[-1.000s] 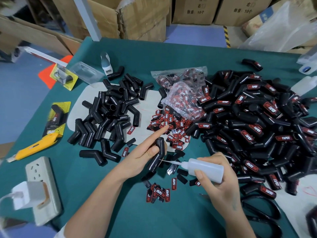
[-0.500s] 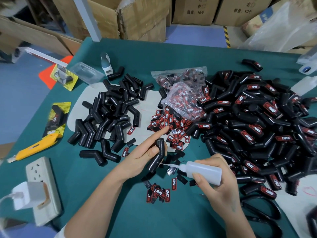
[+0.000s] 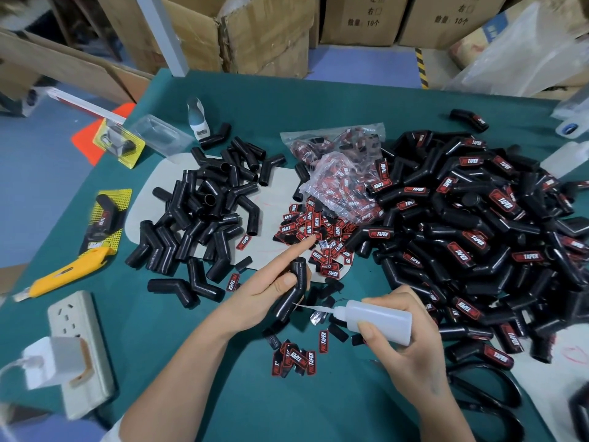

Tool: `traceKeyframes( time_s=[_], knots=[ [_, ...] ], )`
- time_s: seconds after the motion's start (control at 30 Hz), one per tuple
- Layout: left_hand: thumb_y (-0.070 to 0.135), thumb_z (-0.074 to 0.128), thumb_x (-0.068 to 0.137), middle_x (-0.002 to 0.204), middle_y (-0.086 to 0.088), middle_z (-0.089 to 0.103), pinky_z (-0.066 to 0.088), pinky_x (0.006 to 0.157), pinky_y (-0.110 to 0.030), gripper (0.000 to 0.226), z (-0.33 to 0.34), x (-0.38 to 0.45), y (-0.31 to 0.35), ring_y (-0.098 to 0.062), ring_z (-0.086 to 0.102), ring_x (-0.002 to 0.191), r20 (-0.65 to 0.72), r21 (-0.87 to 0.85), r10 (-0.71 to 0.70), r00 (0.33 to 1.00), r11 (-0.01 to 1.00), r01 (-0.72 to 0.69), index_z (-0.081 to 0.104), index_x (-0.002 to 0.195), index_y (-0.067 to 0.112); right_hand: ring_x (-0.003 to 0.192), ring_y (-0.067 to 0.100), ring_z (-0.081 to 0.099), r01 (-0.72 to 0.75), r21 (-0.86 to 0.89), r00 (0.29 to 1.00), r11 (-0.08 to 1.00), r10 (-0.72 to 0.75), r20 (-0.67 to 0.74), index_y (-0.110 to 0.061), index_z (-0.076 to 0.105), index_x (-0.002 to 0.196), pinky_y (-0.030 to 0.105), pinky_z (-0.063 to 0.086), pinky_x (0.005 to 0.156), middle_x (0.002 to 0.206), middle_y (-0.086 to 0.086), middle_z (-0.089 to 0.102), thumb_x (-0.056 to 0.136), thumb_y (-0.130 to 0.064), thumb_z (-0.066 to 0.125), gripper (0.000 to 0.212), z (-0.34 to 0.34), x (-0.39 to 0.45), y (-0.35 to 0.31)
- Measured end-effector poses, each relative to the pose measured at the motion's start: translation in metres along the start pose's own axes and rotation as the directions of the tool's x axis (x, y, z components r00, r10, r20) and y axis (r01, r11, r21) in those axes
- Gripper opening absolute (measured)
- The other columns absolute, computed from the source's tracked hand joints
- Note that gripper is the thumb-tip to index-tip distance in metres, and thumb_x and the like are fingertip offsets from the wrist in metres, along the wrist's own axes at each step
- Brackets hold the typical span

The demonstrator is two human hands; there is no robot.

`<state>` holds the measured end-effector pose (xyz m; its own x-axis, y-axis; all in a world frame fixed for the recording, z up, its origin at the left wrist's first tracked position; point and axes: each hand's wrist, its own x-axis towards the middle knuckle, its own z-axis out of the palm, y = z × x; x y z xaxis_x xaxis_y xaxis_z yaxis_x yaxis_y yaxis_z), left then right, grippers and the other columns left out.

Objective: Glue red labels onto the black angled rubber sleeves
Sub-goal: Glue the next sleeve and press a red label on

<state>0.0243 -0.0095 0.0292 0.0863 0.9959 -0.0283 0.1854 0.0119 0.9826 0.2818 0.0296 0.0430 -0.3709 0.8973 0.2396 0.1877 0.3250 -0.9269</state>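
My left hand grips a black angled rubber sleeve just above the green table, with its forefinger stretched out toward the loose red labels. My right hand holds a white glue bottle on its side. The bottle's thin nozzle tip touches the lower arm of the held sleeve. A heap of plain black sleeves lies to the left. A large heap of labelled sleeves fills the right. A few more red labels lie near the front, between my arms.
A clear bag of labels sits behind the loose ones. A yellow utility knife, a power strip with a white charger, and black scissors lie near the table edges. Cardboard boxes stand beyond the table.
The glue bottle shifted slightly left, bringing the nozzle tip onto the sleeve. My left hand and the sleeve stayed almost still.
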Motion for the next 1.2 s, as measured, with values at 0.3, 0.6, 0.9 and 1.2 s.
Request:
traceKeyframes(
  time_s=[0.3,0.6,0.9,1.2],
  knots=[
    [0.057,0.043,0.108,0.162,0.008,0.042,0.023,0.124,-0.021,0.052,-0.0001,-0.0004,0.0007,-0.019,0.033,0.154,0.006,0.024,0.001,1.000,1.000,-0.001,0.032,0.158,0.053,0.089,0.012,0.066,-0.012,-0.013,1.000,1.000,0.012,0.010,-0.043,0.068,0.105,0.030,0.053,0.070,0.098,-0.015,0.064,0.084,-0.038,0.072,0.022,-0.0009,-0.0007,-0.0005],
    [0.058,0.043,0.107,0.162,0.007,0.042,0.023,0.123,-0.021,0.054,0.0005,-0.0002,0.0023,-0.021,0.034,0.153,-0.006,0.006,-0.007,1.000,1.000,0.007,0.033,0.159,0.047,0.086,0.011,0.066,-0.017,-0.001,1.000,1.000,0.017,0.007,-0.046,0.067,0.105,0.023,0.053,0.067,0.098,-0.017,0.063,0.083,-0.037,0.072,0.023,-0.0018,0.0007,-0.0034],
    [0.062,0.044,0.105,0.151,-0.002,0.044,0.029,0.123,-0.030,0.055,0.0001,-0.0010,0.0003,-0.034,0.037,0.145,0.015,0.008,-0.024,1.000,1.000,0.024,0.033,0.158,0.051,0.086,0.016,0.067,-0.036,0.013,0.999,0.999,0.036,0.015,-0.047,0.068,0.104,0.038,0.057,0.064,0.099,-0.017,0.063,0.084,-0.037,0.074,0.023,-0.0004,0.0001,0.0007],
    [0.058,0.044,0.107,0.154,-0.001,0.046,0.027,0.125,-0.038,0.053,-0.0003,-0.0006,-0.0022,-0.032,0.037,0.148,0.008,0.019,-0.032,0.999,0.999,0.032,0.033,0.159,0.051,0.086,0.015,0.067,-0.031,0.018,0.999,0.999,0.030,0.028,-0.045,0.068,0.105,0.029,0.055,0.066,0.099,-0.016,0.064,0.084,-0.037,0.073,0.023,-0.0016,-0.0003,0.0004]
  ],
)
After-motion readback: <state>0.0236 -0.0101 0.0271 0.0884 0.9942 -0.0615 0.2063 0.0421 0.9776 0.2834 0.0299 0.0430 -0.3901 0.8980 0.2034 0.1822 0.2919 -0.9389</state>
